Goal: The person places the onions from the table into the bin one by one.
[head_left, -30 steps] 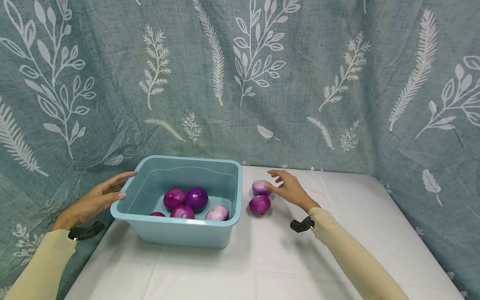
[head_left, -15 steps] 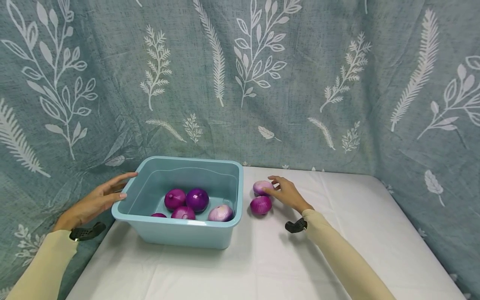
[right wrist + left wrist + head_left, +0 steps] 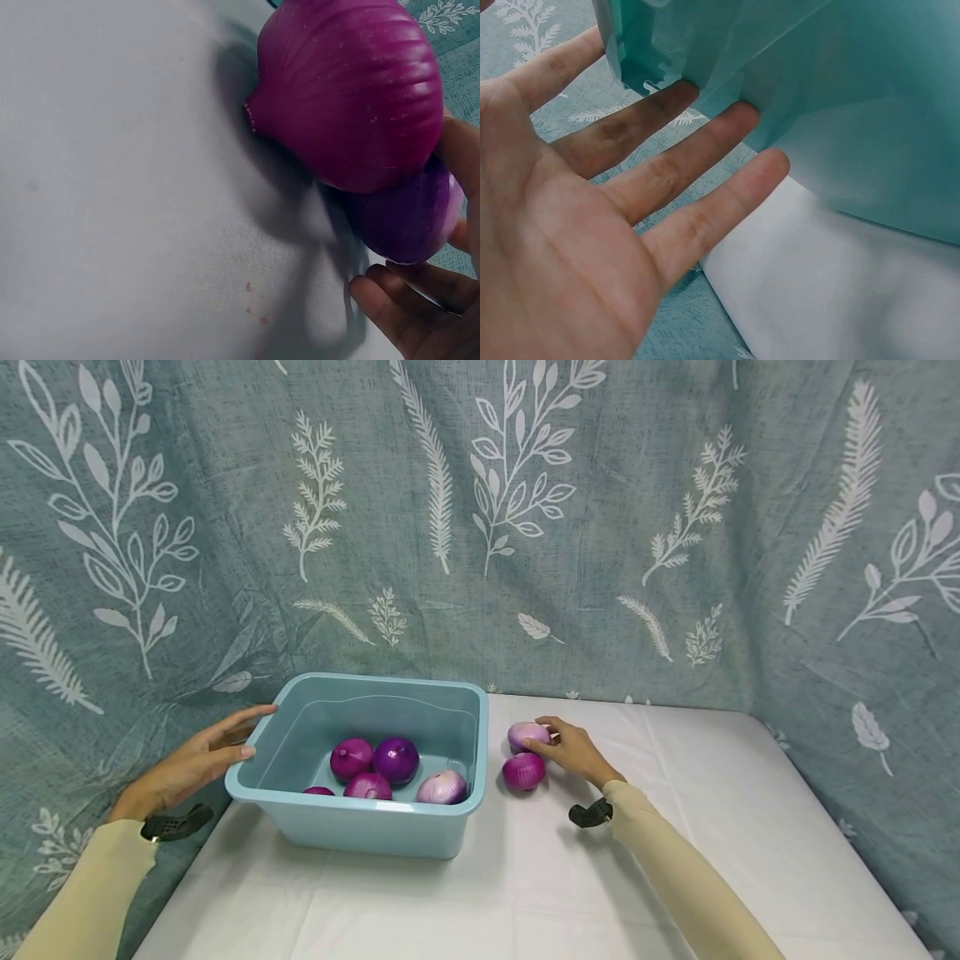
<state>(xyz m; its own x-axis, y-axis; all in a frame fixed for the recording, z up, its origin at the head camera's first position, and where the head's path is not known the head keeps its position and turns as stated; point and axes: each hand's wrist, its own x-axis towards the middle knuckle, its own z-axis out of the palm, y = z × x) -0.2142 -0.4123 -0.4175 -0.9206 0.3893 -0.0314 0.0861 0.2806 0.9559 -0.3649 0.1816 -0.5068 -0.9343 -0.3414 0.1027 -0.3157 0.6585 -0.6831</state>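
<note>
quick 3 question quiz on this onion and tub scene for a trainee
1. True or false: the left hand rests with straight fingers against the outside of the light blue tub.
2. How many red onions lie on the white tablecloth outside the tub?
3. Which onion do the right hand fingers curl round? A: the paler far onion. B: the darker near onion.

Key
1. True.
2. Two.
3. A.
</note>
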